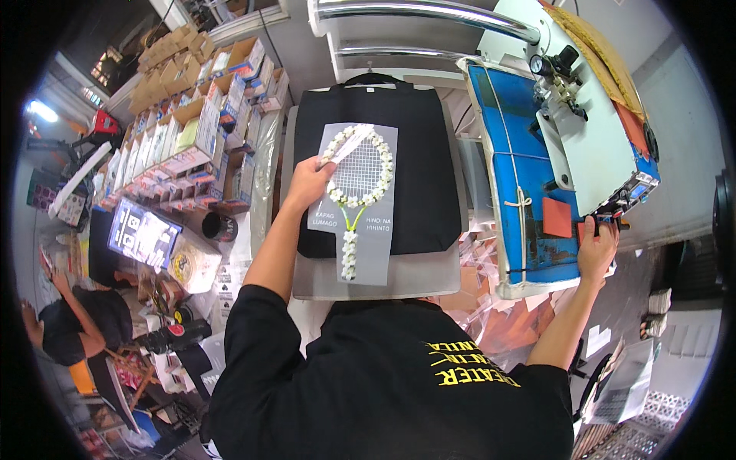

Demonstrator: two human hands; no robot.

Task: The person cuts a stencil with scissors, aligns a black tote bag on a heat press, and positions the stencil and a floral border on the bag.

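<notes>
A black tote bag (422, 180) lies flat on the grey lower plate of a heat press, its handles at the far end. On it rests a translucent transfer film (370, 247) printed with a racket shape of white flowers, green stems and a grid. My left hand (309, 182) is closed at the film's left edge, its fingers on a pale narrow strip (353, 144) slanting across the flowers; the strip's kind is unclear. Off to the right, my right hand (596, 249) is closed around a dark handle (613, 225) at the near end of the swung-aside white press head (590, 138).
Beneath the press head sits a blue pad (498, 146) with cord and a red square (556, 218). Chrome bars (429, 11) cross the far side. Cartons (176, 138), a black mug (220, 227) and a lit screen (144, 232) stand left; another person (80, 322) sits beyond.
</notes>
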